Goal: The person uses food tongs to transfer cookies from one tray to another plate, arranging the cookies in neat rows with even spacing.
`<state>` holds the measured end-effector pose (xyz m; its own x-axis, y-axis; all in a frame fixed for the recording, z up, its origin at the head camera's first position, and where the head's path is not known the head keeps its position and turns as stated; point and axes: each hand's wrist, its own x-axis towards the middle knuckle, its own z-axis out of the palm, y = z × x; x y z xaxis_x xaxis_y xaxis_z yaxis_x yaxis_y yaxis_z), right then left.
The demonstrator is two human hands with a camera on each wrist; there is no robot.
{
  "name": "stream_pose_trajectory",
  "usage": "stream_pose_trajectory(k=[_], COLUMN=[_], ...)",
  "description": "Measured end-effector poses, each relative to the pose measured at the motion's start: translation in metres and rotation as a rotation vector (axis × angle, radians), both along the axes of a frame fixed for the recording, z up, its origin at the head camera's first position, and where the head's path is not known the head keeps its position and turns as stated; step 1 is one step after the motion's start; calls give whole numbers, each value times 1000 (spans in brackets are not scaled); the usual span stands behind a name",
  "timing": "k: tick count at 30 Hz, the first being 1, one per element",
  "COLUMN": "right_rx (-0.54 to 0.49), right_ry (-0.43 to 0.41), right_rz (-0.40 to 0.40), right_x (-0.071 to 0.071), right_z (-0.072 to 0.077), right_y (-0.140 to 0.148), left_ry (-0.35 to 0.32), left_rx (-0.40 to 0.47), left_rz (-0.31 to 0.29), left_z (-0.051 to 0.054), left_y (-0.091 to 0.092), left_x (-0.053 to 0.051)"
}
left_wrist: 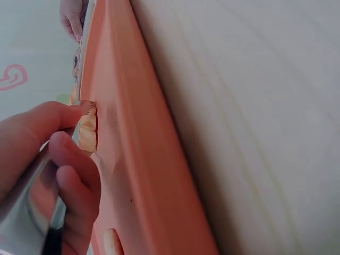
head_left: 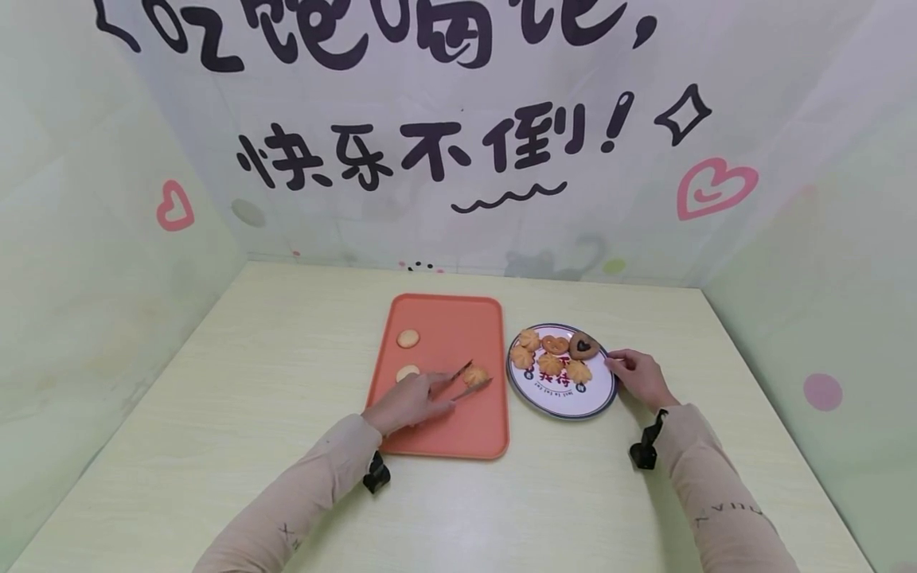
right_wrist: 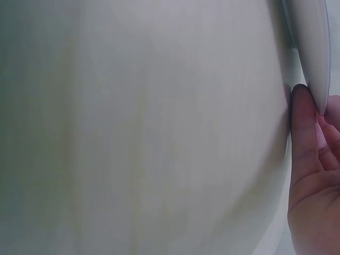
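My left hand [head_left: 411, 404] holds metal tongs [head_left: 469, 391] over the orange tray [head_left: 451, 318]. The tong tips lie on either side of a ridged, flower-shaped cookie [head_left: 475, 375]; the left wrist view shows this cookie [left_wrist: 88, 133] low at the tray surface. Two round, flat cookies sit on the tray's left side, an upper one [head_left: 408, 339] and a lower one [head_left: 407, 372] partly behind the hand. On the right, my right hand [head_left: 645, 378] pinches the rim of a white plate [head_left: 555, 404], thumb above and a finger beneath in the right wrist view.
Several cookies lie on the plate, among them a pretzel-shaped one [head_left: 555, 344] and a brown heart-shaped one [head_left: 583, 345]. Plate and tray stand side by side on a pale table [head_left: 286, 350]. A printed cloth wall [head_left: 401, 231] closes off the back and sides.
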<state>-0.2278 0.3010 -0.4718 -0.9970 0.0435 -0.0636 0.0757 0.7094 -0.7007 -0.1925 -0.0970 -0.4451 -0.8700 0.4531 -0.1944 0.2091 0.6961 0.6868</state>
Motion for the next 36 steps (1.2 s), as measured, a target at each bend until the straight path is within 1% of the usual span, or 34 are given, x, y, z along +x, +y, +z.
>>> stream_pose_trajectory(k=[3,10,13,17,28,32,36], right_rx=[-1,-1,1,-2,5,6,4], right_ry=[-1,-1,-9,-17,14,18,16], right_rz=[1,-5,-3,-3,9,12,14], right_x=[1,0,0,0,1,2,2], right_z=[0,1,0,0,0,1,1], right_y=[0,0,1,1,1,1,1], left_ry=[-20,16,12,1,-8,-16,-9], left_rx=[4,-29,-30,-20,-10,-3,-13], left_rz=[1,-14,-15,-9,14,11,12], left_z=[0,1,1,1,0,0,1], left_y=[0,0,0,0,-1,-2,-2], left_x=[0,0,0,1,1,0,0])
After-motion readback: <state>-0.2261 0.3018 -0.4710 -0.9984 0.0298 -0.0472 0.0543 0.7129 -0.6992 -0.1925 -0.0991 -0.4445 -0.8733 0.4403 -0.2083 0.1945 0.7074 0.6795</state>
